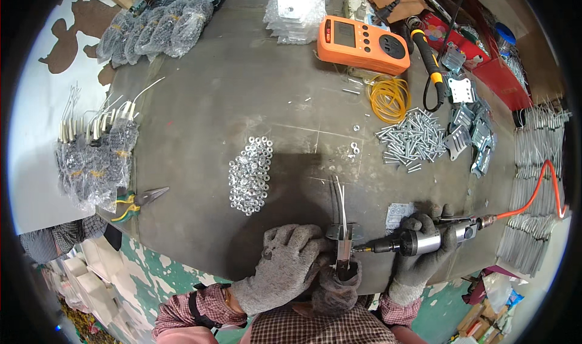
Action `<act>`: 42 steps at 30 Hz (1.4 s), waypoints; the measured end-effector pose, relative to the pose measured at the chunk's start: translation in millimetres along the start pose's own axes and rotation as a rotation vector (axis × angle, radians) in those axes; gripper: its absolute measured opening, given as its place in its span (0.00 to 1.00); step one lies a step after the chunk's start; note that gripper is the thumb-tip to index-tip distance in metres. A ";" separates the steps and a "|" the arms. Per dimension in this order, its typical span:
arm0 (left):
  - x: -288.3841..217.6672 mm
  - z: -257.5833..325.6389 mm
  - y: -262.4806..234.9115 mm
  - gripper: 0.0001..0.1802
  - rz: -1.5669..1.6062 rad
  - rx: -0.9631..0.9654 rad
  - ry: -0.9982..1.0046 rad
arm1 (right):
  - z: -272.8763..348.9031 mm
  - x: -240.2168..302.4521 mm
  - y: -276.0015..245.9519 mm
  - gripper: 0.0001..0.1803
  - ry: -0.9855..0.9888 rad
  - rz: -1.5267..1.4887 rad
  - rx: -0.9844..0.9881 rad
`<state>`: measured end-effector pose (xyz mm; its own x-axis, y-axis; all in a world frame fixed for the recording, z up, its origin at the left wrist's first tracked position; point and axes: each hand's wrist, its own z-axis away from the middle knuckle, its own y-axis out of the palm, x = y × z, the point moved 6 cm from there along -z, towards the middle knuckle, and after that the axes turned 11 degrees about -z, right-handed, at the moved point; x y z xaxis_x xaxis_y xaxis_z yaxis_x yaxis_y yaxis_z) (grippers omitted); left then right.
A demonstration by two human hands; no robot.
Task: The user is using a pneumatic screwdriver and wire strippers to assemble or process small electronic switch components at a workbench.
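Note:
My left hand (284,262), in a grey knit glove, closes on a metal bracket assembly (344,250) with two white wires standing up from it. Dark grey glove fabric (336,290) lies just below the assembly; I cannot tell whether it is part of that hand. Gloved as well, my right hand (417,271) wraps round a silver and black air screwdriver (419,242), held level. Its bit points left and meets the assembly's side, where the exact contact is too small to make out. An orange air hose (526,208) leaves the tool's right end.
On the grey table (206,107) lie nuts (250,175), screws (413,138), metal plates (471,128), yellow rubber bands (390,99) and pliers (136,204). An orange meter (364,45) and soldering iron (428,62) lie farther back. Bubble-wrapped parts (94,168) sit left, white wires (533,186) right.

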<state>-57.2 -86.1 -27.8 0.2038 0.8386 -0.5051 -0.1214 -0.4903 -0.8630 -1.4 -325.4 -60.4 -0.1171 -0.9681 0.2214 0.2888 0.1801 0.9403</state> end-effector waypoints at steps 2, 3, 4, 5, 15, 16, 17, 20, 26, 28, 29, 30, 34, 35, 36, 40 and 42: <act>1.1 0.9 2.0 0.23 0.003 0.010 -0.006 | -0.3 -0.6 -0.8 0.22 0.003 0.028 0.010; 1.5 1.6 4.7 0.23 -0.018 0.021 0.014 | 0.8 -2.2 0.9 0.22 -0.003 0.017 0.009; 1.3 2.2 6.7 0.22 -0.040 0.033 0.033 | 1.4 -2.9 2.1 0.22 -0.007 0.005 0.008; 1.9 2.0 6.9 0.22 -0.039 0.035 0.029 | 1.2 -2.9 2.4 0.22 -0.004 0.007 0.005; -1.6 -1.6 2.5 0.20 -0.121 0.156 0.240 | 1.2 -3.0 4.3 0.23 -0.052 0.089 -0.027; -4.1 -1.6 2.6 0.20 -0.153 0.152 0.286 | 1.1 -2.3 3.4 0.23 -0.057 0.087 -0.032; -4.1 -2.1 3.5 0.20 -0.151 0.153 0.287 | 0.8 -2.0 3.7 0.23 -0.059 0.088 -0.033; -6.4 0.3 3.2 0.20 -0.177 0.171 0.308 | 1.8 -4.0 5.4 0.23 -0.042 0.054 -0.024; -5.4 -4.3 1.1 0.20 -0.115 0.250 0.274 | 1.0 -1.0 2.8 0.23 -0.030 0.061 -0.017; -2.7 -6.0 -0.2 0.20 -0.081 0.216 0.240 | 1.3 0.0 2.7 0.23 -0.029 0.071 -0.013; -1.7 -5.7 1.4 0.20 -0.081 0.215 0.241 | 1.2 -0.2 2.5 0.23 -0.030 0.071 -0.012; -3.1 -4.1 4.0 0.21 -0.104 0.217 0.287 | 1.2 -0.5 2.8 0.23 -0.026 0.059 -0.004; -3.7 -3.5 5.9 0.21 -0.155 0.197 0.361 | 1.6 -1.2 3.9 0.22 -0.029 0.031 -0.006; -4.1 -3.4 6.7 0.21 -0.151 0.198 0.362 | 1.5 -0.5 4.0 0.22 -0.030 0.034 -0.008; -1.7 -4.2 5.7 0.21 -0.130 0.176 0.311 | 0.9 0.0 3.3 0.22 -0.040 0.057 -0.013; 5.4 -4.3 5.7 0.20 -0.062 0.130 0.195 | 1.9 -0.1 2.7 0.22 -0.068 0.113 -0.054; 4.5 -7.8 3.2 0.21 -0.050 0.153 0.196 | 2.3 -0.3 4.1 0.22 -0.070 0.122 -0.062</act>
<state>-49.1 -85.7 -32.8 0.3957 0.7917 -0.4655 -0.2487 -0.3955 -0.8841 -2.4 -324.0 -56.1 -0.1429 -0.9250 0.3522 0.3624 0.2822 0.8883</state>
